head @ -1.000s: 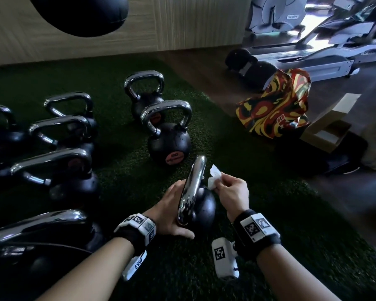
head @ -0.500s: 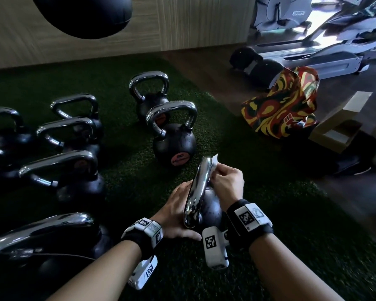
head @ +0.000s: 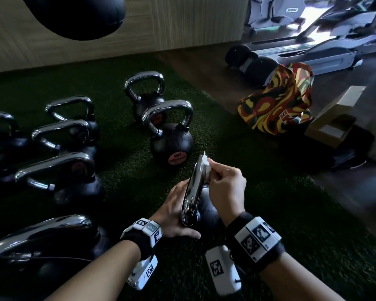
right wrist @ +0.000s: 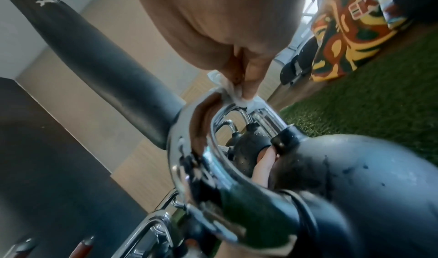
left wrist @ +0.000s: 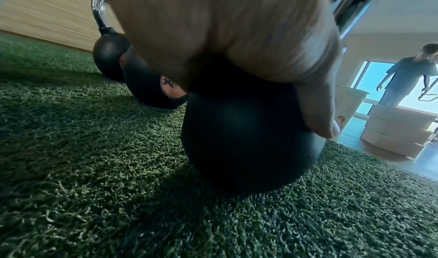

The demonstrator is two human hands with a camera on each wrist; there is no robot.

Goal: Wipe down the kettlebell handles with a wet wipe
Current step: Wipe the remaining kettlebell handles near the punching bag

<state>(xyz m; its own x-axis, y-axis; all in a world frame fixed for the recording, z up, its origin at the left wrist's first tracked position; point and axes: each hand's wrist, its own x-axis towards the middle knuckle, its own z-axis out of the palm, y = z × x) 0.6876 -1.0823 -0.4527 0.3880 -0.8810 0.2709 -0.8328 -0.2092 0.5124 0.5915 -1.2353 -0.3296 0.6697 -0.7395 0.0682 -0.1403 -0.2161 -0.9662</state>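
Observation:
A black kettlebell (head: 205, 211) (left wrist: 246, 142) with a chrome handle (head: 194, 190) (right wrist: 201, 130) stands on the green turf in front of me. My left hand (head: 174, 213) (left wrist: 237, 37) wraps around its black body from the left, thumb (left wrist: 317, 108) lying across the near side. My right hand (head: 225, 185) pinches a small white wet wipe (head: 205, 165) (right wrist: 227, 87) and presses it against the far top of the chrome handle. In the right wrist view the fingers (right wrist: 251, 78) hold the wipe on the handle's curve.
Several other black kettlebells with chrome handles stand on the turf: two ahead (head: 172, 140) (head: 144, 92) and a group at left (head: 59, 170). A punching bag (head: 74, 14) hangs above. A patterned bag (head: 276, 101) and a cardboard box (head: 332, 118) lie at right. A person (left wrist: 407, 76) stands far off.
My right hand brought the wipe from beside the handle onto it, and it now rubs near the handle's far top. The left hand stays on the kettlebell's body.

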